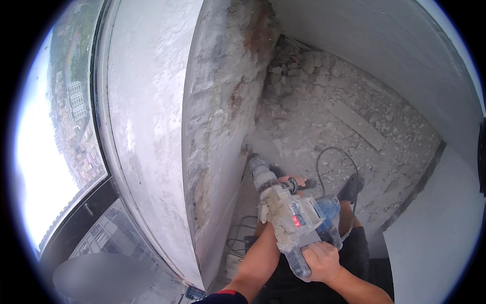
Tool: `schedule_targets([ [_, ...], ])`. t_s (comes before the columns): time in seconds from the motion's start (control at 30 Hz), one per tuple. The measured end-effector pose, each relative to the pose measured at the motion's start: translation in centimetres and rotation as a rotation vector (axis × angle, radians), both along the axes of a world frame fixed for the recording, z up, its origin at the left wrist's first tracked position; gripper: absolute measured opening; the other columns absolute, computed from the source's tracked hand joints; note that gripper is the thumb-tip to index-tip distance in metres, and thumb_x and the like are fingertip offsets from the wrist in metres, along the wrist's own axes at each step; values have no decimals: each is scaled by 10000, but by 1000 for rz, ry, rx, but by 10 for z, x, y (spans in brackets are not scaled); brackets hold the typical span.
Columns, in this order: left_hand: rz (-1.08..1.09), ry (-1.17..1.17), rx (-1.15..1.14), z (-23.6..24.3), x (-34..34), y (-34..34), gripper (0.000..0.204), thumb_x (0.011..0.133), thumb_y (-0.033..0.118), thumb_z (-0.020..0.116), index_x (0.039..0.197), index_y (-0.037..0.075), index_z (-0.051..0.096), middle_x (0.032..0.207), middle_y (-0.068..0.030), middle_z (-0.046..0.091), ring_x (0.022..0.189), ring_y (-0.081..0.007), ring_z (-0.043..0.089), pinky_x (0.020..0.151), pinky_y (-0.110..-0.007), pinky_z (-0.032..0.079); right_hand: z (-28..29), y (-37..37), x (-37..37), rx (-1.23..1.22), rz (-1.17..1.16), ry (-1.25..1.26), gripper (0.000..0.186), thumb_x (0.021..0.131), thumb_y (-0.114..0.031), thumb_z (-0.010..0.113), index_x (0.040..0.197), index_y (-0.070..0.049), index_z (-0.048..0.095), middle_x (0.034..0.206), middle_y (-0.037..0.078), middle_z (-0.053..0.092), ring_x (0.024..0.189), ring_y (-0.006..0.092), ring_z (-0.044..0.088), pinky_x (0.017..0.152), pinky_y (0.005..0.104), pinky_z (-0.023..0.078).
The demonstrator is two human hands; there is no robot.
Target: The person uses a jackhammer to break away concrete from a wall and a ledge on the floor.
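A dusty demolition hammer (288, 218), grey with a blue motor housing, points up and left, its front end (260, 167) low against the chipped face of the wall edge (212, 101). My left hand (296, 180) is closed on the side handle near the front, mostly hidden under the tool, with the forearm coming up from below. My right hand (319, 261) grips the rear handle at the bottom. A haze of dust hangs around the tool's tip, whose contact point is unclear.
Broken plaster rubble (314, 71) and a pale strip (357, 124) cover the floor. A looped cable (334, 149) lies right of the tool; more cables are below left. White walls (379, 30) enclose the corner. My foot (352, 185) is on the floor. A window (76, 101) is at far left.
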State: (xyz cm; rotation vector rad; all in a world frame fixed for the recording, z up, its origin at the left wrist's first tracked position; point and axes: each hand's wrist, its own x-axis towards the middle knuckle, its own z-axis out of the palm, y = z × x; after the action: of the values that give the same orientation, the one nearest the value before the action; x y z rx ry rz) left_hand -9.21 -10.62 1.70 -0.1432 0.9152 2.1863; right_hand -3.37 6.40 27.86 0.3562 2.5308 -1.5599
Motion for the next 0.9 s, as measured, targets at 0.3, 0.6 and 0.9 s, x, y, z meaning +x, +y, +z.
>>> schedule_targets([
  [0.3, 101, 31, 25, -8, 5, 22, 348, 956, 270, 593, 1278, 152, 536, 1092, -149, 599, 1024, -297, 569, 977, -477, 448, 8, 5, -24, 80, 71, -2, 258, 686, -255, 683, 841, -67, 597, 655, 48, 539, 554, 235, 583, 557, 338, 478],
  [0.6, 135, 17, 57, -11, 4, 33, 340, 956, 237, 590, 1279, 153, 529, 1079, -149, 603, 1019, -295, 575, 997, -490, 431, 2, 24, -21, 11, 128, -26, 440, 530, -271, 771, 859, -41, 591, 679, 83, 567, 567, 281, 595, 546, 374, 477],
  [0.9, 130, 10, 47, -17, 0, 28, 336, 955, 204, 587, 1281, 154, 523, 1067, -149, 607, 1014, -294, 581, 1017, -502, 414, -24, 24, -4, -25, 25, -20, 495, 440, -262, 779, 855, -69, 591, 726, 79, 594, 618, 291, 611, 584, 391, 491],
])
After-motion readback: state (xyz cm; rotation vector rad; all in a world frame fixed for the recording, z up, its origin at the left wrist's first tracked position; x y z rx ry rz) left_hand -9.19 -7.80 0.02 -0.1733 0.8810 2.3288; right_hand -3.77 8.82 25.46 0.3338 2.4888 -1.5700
